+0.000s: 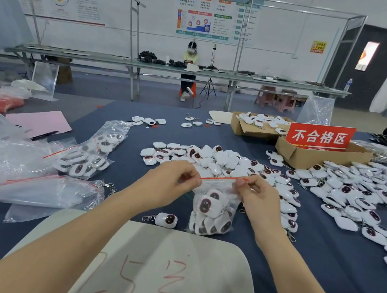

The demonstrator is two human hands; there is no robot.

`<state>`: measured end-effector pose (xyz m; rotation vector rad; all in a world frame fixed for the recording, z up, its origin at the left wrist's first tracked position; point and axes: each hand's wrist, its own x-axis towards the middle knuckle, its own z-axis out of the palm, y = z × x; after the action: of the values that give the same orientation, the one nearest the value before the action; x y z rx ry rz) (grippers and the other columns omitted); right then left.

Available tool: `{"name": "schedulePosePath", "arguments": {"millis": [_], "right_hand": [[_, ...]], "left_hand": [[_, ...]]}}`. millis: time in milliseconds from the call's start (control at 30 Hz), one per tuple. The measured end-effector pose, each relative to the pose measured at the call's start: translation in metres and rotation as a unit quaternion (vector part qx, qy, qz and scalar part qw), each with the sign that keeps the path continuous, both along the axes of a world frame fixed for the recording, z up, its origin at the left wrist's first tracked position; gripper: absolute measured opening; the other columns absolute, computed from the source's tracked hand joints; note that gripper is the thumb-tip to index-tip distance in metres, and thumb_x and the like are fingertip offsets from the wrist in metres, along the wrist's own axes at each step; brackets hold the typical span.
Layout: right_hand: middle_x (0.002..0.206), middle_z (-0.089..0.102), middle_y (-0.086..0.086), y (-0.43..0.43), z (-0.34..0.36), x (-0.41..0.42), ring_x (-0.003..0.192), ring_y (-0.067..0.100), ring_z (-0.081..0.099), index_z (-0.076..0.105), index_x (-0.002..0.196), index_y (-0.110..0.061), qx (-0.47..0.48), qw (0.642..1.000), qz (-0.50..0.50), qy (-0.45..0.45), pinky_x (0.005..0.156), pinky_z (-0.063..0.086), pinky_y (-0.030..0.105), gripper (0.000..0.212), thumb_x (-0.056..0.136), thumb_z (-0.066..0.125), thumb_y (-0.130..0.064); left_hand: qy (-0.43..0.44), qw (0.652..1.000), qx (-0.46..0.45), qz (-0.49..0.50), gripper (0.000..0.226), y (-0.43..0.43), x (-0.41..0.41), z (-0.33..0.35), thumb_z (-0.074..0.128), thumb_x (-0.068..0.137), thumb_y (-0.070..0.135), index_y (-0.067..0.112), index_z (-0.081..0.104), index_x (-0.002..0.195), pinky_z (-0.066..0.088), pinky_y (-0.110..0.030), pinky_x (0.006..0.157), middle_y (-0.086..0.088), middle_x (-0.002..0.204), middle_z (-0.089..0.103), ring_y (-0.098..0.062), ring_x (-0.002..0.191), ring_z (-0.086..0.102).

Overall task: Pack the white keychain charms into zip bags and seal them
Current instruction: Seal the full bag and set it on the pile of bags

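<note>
Hands (pixel 173 181) (pixel 259 196) on zip bag (pixel 213 209) strip

不合格区 on red sign (pixel 320 137) in box (pixel 314 159); 25 on white board (pixel 217 267)

A clear zip bag (pixel 216 202) with a red strip along its mouth hangs upright at the centre of the frame. It is stuffed with white charms showing dark red oval faces, and the left hand (pixel 172 181) and right hand (pixel 257 199) pinch its top corners. One loose charm (pixel 166 219) with a metal clasp lies on the table (pixel 322 259) just left of it, a wide heap of charms (pixel 223 160) spreads behind toward the right edge, and filled bags (pixel 87 156) and empty bags (pixel 33 185) lie at the left.
</note>
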<state>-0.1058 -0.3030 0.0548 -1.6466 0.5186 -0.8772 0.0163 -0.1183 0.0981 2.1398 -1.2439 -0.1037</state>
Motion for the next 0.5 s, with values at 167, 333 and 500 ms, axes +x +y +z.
{"name": "schedulePosePath", "arguments": {"millis": [167,333,500], "right_hand": [[0.077,0.076,-0.006,0.001,0.001,0.002,0.070,-0.003,0.068,0.068,0.072,-0.023,0.011,1.000,-0.003,-0.009,0.072,0.045,0.020,0.024,0.096,0.065,-0.019],[0.081,0.077,-0.002,0.000,-0.002,0.005,0.075,0.008,0.072,0.073,0.084,-0.017,0.047,0.999,0.003,-0.010,0.070,0.052,0.020,0.024,0.099,0.057,-0.008],[0.081,0.077,-0.004,0.003,0.001,0.006,0.076,0.008,0.073,0.073,0.089,-0.017,0.062,0.998,0.014,-0.021,0.066,0.056,0.018,0.020,0.101,0.057,-0.014]], "left_hand": [[-0.045,0.999,-0.006,0.010,0.019,0.006,0.003,0.002,0.058,0.101,0.040,0.028,0.067,0.089,0.052,-0.034,0.080,0.017,0.092,0.065,0.001,0.089,0.058],[-0.083,0.993,0.001,0.080,0.028,0.005,0.009,-0.001,0.060,0.099,0.044,0.039,0.055,0.072,0.039,-0.020,0.065,0.027,0.081,0.061,0.001,0.080,0.054],[0.137,0.982,-0.124,0.033,0.016,0.005,0.012,-0.026,0.061,0.099,0.043,0.029,0.067,0.101,0.048,-0.021,0.083,0.018,0.100,0.072,-0.002,0.097,0.064]]}}
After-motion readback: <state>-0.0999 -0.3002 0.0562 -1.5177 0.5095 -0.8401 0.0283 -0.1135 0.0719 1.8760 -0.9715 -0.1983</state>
